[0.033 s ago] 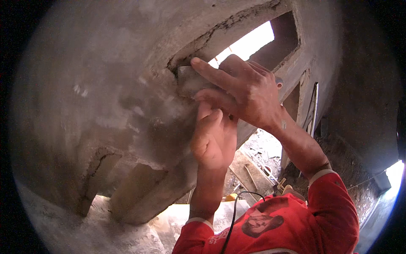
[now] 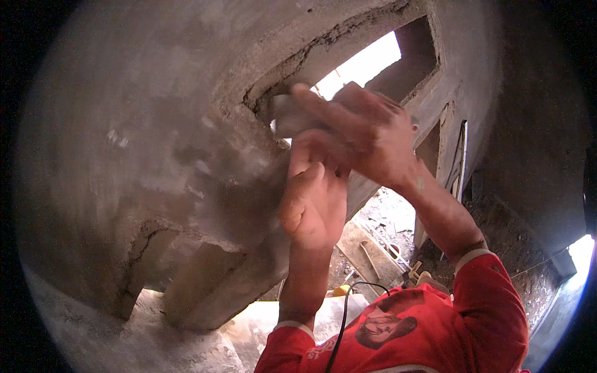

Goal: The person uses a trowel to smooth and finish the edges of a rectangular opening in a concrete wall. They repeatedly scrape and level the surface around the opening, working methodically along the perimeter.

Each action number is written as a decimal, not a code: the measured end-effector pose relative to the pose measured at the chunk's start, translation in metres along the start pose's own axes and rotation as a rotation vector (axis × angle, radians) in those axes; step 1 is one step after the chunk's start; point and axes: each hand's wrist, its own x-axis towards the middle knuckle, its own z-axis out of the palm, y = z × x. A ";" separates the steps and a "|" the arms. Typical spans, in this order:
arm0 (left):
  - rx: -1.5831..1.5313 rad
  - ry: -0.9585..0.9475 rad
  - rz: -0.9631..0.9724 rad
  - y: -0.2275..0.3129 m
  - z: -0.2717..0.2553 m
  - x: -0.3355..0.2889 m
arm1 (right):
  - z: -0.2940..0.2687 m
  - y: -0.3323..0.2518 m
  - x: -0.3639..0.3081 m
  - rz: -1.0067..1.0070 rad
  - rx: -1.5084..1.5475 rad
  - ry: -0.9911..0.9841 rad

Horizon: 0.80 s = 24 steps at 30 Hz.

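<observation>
My right hand (image 2: 373, 124) is closed round a trowel, its index finger stretched along the top. The trowel's grey blade (image 2: 287, 117) juts out to the left at the lower left corner of a wall opening (image 2: 336, 34). A rounded end of the handle (image 2: 414, 124) shows behind the knuckles. Just below, my left hand (image 2: 314, 205) is raised with the palm showing and its fingers stretched upward. Its fingertips lie under or against the right hand and blade; contact there is partly hidden. The right hand and blade are smeared by motion.
A grey plastered wall (image 2: 124, 149) with rough opening edges curves across the left. Lower openings (image 2: 208, 283) cut through it. Down past my arms lie a board (image 2: 373, 252), rubble (image 2: 388, 211) and a yellow thing (image 2: 341, 290). A dark cable (image 2: 342, 323) hangs over my red shirt.
The trowel blade has shifted a little to the right, away from the opening's corner. Bright light now shows at the blade's left edge. My left hand has barely moved.
</observation>
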 end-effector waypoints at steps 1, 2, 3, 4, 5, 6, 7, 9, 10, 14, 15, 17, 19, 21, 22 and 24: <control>-0.002 -0.022 0.006 0.000 0.000 0.005 | -0.003 0.016 -0.003 0.079 -0.030 0.035; 0.006 -0.058 0.017 0.001 0.001 0.009 | 0.000 0.035 -0.013 0.167 -0.049 0.057; 0.015 -0.092 0.029 0.001 0.004 0.013 | 0.001 0.053 -0.020 0.254 -0.067 0.080; 0.157 -0.040 0.041 0.002 0.016 0.019 | -0.002 0.073 -0.021 0.250 0.082 0.175; 0.162 -0.046 0.055 0.001 0.016 0.021 | -0.004 0.083 -0.020 0.247 0.010 0.163; 0.167 -0.053 0.068 0.000 0.016 0.025 | -0.006 0.089 -0.020 0.243 -0.062 0.152; 0.170 -0.063 0.081 -0.001 0.016 0.029 | -0.008 0.093 -0.019 0.239 -0.138 0.142; 0.166 -0.054 0.093 -0.004 0.019 0.033 | -0.012 0.091 -0.014 0.245 -0.110 0.132; 0.162 -0.060 0.098 -0.005 0.020 0.036 | -0.012 0.096 -0.014 0.250 -0.133 0.115; 0.149 -0.050 0.135 -0.009 0.023 0.040 | -0.014 0.089 0.001 0.198 -0.113 0.079; 0.111 -0.061 0.141 -0.009 0.019 0.040 | -0.014 0.078 0.007 0.168 -0.146 0.055; 0.040 -0.087 0.142 -0.010 0.013 0.041 | -0.017 0.056 0.014 0.118 -0.211 0.013; 0.054 -0.069 0.145 -0.007 0.016 0.039 | -0.016 0.066 0.008 0.126 -0.196 0.029; 0.071 -0.076 0.145 -0.002 0.024 0.039 | -0.022 0.079 0.003 0.187 -0.157 0.048; 0.090 -0.059 0.153 -0.005 0.024 0.040 | -0.024 0.077 0.006 0.269 -0.162 0.072; 0.128 -0.024 0.167 -0.009 0.024 0.043 | -0.021 0.066 0.012 0.171 -0.159 0.053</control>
